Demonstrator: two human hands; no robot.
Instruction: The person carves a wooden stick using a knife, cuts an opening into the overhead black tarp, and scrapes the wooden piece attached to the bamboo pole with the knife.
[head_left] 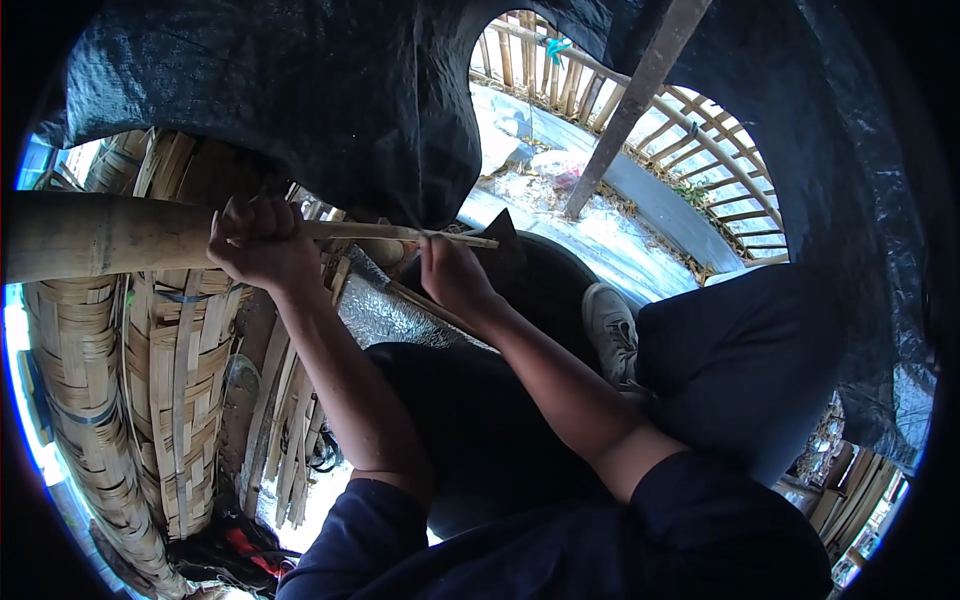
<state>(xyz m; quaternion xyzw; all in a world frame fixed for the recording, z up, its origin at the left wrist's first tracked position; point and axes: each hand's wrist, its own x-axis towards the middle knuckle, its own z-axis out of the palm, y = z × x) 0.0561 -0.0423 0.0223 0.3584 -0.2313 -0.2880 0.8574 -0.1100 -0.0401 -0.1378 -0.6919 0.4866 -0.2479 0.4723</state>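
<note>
A thick, pale bamboo pole (110, 237) enters from the left edge and reaches my left hand (262, 243). My left fist is closed around a long, thin bamboo strip (362, 230) where it meets the pole's end. Further along the strip, my right hand (458, 278) is closed with its fingers pressed against it, and the strip's free end passes beyond them. Just past that end is a dark, pointed flat piece (505, 243); I cannot make out whether it is a blade. What else my right palm may hold is hidden.
Woven bamboo baskets or panels (85, 370) stand on the left beside loose bamboo slats (290, 440). Black sheeting (270, 90) hangs overhead. A slanting post (635, 110) and a bamboo fence (730, 175) are ahead. My shoe (610, 330) is near the dark round rim (565, 265).
</note>
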